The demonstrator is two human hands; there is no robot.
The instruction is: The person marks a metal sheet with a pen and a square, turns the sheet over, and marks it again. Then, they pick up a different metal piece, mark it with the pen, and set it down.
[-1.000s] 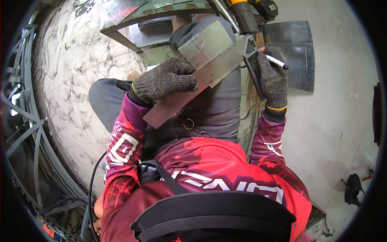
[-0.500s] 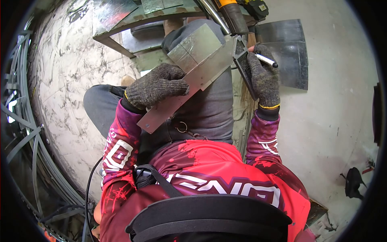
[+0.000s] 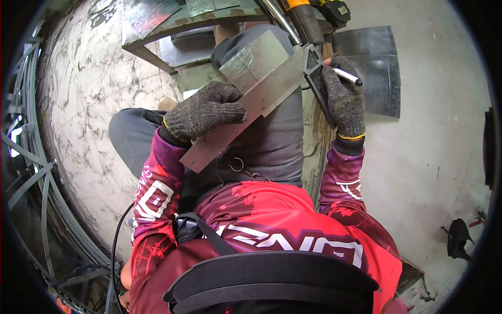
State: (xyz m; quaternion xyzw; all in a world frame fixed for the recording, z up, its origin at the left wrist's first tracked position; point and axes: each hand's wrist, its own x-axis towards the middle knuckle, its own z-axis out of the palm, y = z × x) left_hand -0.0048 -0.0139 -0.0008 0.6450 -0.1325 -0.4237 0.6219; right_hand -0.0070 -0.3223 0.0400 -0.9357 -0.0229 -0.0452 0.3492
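Note:
My left hand (image 3: 204, 110), in a dark knitted glove, is closed around a long flat metal strip (image 3: 209, 144), the blade of a square, lying slantwise over my lap. Under it a shiny sheet-metal piece (image 3: 256, 60) rests on my thigh, with a thin line across it. The square's dark handle (image 3: 317, 86) stands at the blade's far right end. My right hand (image 3: 344, 102), gloved too, is beside this handle and holds a white marker (image 3: 346, 77) with a black end. Its fingertips are partly hidden behind the handle.
A metal bench (image 3: 157, 39) with sheet pieces stands ahead. At its right end are an orange-and-black tool (image 3: 306, 21) and a tape measure (image 3: 334, 11). Dark sheet metal (image 3: 379, 73) lies on the floor at right. Metal strips (image 3: 47, 183) line the left.
Almost nothing differs. The whole view has shifted very slightly; both hands keep their hold, and the square stays across the sheet piece.

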